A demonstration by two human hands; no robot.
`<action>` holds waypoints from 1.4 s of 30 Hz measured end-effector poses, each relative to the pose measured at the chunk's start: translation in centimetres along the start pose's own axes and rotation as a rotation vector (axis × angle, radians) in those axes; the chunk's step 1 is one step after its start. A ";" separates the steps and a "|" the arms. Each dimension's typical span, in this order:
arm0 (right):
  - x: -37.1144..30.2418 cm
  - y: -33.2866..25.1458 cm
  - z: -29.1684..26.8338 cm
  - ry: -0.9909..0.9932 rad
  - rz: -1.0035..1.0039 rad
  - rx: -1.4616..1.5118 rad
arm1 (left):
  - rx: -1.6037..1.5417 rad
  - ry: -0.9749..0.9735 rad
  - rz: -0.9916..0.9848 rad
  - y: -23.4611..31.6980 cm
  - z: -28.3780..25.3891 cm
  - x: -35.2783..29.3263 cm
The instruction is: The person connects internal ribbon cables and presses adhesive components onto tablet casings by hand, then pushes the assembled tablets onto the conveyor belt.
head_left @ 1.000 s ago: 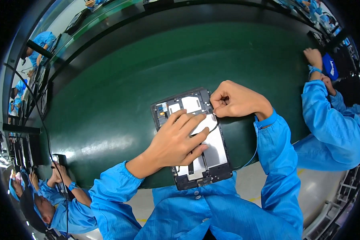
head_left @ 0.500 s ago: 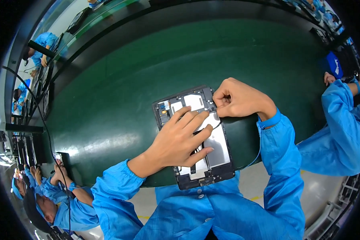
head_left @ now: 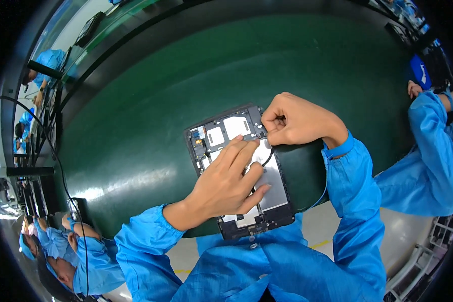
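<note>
An opened tablet [head_left: 276, 186] with a black frame, silver plates and bared inner parts lies tilted at the table's near edge. My left hand [head_left: 224, 183] rests across its middle, fingers spread and extended, covering part of the inside. A black cable [head_left: 268, 158] shows beside those fingertips, over the large silver plate. At the tablet's upper right edge, my right hand [head_left: 304, 121] is closed in a pinch. Whatever sits between its thumb and fingers is hidden or too small to make out. A blue band [head_left: 341, 148] with a thin cord circles my right wrist.
The green table [head_left: 136, 121] stretches away beyond the tablet. A co-worker's blue sleeve [head_left: 428, 146] is close on my right, near a blue box [head_left: 420, 73]. Other people in blue [head_left: 93, 264] sit at the left. A black cable [head_left: 60, 166] hangs down on that side.
The tablet's far end has shifted slightly left. My left hand has slid a little down toward me, uncovering more of the upper plates; the right hand keeps its pinch at the edge.
</note>
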State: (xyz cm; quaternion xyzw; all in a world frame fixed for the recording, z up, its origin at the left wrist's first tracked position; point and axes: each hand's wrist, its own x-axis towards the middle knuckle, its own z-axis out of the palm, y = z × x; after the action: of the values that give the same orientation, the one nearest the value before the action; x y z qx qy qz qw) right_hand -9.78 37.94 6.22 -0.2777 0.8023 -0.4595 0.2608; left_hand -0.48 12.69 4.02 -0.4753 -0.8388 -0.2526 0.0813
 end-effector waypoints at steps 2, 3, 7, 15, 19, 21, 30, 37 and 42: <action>-0.1 0.1 0.0 -0.006 -0.005 0.013 | -0.022 -0.002 -0.017 0.1 0.0 0.1; -0.2 0.2 -0.1 0.000 -0.019 0.006 | -0.024 -0.006 -0.015 0.2 -0.1 0.2; 0.0 0.8 0.1 0.000 -0.027 0.050 | -0.024 0.022 -0.020 0.0 0.0 0.5; 0.2 0.2 1.3 0.205 -0.022 0.020 | -0.018 0.070 -0.019 0.2 0.2 0.2; 0.6 -0.1 1.9 0.278 -0.056 0.006 | -0.010 0.081 -0.023 0.1 0.1 0.2; 0.8 0.0 2.4 0.325 -0.109 -0.015 | -0.016 0.086 -0.029 0.1 0.1 0.1; 1.7 1.6 3.3 0.441 -0.278 -0.121 | -0.025 0.063 -0.015 -0.4 -0.2 0.2; 1.8 1.6 3.2 0.434 -0.251 -0.093 | 0.020 0.042 -0.011 -0.2 -0.4 0.1; 1.2 1.7 1.8 0.355 -0.252 -0.058 | 0.055 0.070 -0.022 -0.1 -0.4 -0.2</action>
State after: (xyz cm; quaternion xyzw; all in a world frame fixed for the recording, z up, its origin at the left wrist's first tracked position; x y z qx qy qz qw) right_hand -9.77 36.75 3.74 -0.2978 0.8075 -0.5069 0.0481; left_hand -0.48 12.31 4.24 -0.4546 -0.8473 -0.2466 0.1209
